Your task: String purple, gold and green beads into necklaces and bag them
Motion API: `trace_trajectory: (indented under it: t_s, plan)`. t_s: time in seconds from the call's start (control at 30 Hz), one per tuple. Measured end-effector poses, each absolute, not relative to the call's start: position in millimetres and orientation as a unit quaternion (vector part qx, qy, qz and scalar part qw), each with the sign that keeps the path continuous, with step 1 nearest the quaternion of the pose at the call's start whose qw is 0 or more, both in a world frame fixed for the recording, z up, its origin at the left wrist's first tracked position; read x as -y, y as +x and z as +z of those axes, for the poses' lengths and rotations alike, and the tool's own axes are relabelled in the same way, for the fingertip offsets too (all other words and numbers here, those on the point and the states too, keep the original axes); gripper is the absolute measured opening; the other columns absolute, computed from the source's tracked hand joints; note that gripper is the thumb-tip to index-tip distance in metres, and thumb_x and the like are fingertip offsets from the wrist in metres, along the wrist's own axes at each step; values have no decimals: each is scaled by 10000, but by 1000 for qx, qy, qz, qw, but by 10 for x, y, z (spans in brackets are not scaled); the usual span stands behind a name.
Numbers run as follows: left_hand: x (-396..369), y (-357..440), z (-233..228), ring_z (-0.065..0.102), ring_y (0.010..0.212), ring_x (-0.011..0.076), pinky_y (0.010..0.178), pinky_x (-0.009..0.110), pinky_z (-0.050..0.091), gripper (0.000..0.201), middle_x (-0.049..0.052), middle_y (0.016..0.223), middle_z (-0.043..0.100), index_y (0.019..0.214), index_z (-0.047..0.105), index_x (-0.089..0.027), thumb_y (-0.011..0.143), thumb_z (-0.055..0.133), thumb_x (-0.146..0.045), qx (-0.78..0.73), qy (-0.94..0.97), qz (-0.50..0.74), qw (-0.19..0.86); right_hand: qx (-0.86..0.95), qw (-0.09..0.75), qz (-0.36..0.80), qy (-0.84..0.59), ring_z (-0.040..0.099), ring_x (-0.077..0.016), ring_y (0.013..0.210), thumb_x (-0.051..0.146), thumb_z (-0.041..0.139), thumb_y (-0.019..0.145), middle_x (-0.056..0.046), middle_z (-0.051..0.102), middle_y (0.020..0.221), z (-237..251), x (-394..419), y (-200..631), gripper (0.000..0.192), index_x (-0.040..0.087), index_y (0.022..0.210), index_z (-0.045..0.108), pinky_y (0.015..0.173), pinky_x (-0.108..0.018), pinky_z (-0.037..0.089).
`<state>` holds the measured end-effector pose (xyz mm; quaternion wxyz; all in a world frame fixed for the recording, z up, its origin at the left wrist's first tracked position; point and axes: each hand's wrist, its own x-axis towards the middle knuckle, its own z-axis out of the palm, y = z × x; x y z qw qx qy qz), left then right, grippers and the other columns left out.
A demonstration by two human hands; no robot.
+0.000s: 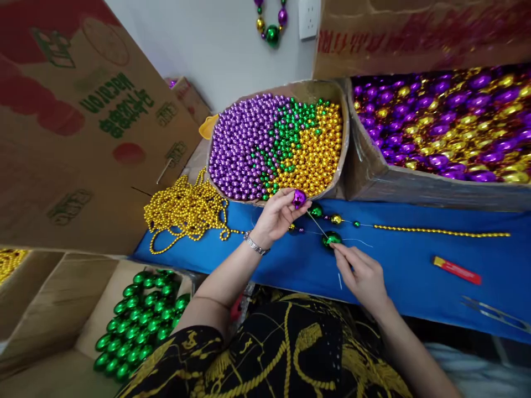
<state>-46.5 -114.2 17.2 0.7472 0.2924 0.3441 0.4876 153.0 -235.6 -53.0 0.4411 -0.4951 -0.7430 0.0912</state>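
Left hand [277, 214] pinches a purple bead [299, 198] above the blue table [415, 260]; right hand [362, 273] pinches a needle [318, 226] at a green bead [332, 239]. The strand [440, 230] already carries small gold beads plus a few big ones, likely mid-way; boxes of loose beads [277, 146] remain.

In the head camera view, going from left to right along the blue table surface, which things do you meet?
Pile of gold bead strands → left hand holding a purple bead → right hand at a green bead → straight gold bead strand → red lighter.
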Motion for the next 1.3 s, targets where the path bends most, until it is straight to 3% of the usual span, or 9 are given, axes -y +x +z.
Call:
trace_trajectory:
  t_s: [0.17,0.37,0.6,1.3]
  plan:
    - [1217,-476,154,705,851,157,910,342,559,256,19,846,661,1057,622,-148,820,685,-222,-345,266,526,730,764,418,73,-486,667,-125,711,130,561,913,-41,722,873,-554,2378,1478,265,163,1157,659,707,-242,528]
    - [1243,-511,122,694,808,136,974,392,538,248,15,858,668,1019,649,-141,793,717,-216,-326,265,549,722,764,416,68,-488,673,-121,728,115,564,910,-35,716,870,-522,2385,1458,264,158,1157,648,705,-234,527]
    - [1408,-436,52,711,888,185,873,363,571,378,29,925,682,1030,644,-172,700,818,-234,-322,341,541,698,756,417,52,-502,690,-129,750,120,568,909,-37,727,888,-542,2350,1392,250,166,1140,649,736,-238,538]
    - [1533,-496,-33,708,882,194,910,432,554,414,20,952,661,1015,615,-191,673,834,-271,-317,320,517,727,749,423,105,-499,715,-151,793,184,519,941,-44,750,937,-548,2352,1365,244,208,1132,669,745,-259,577]
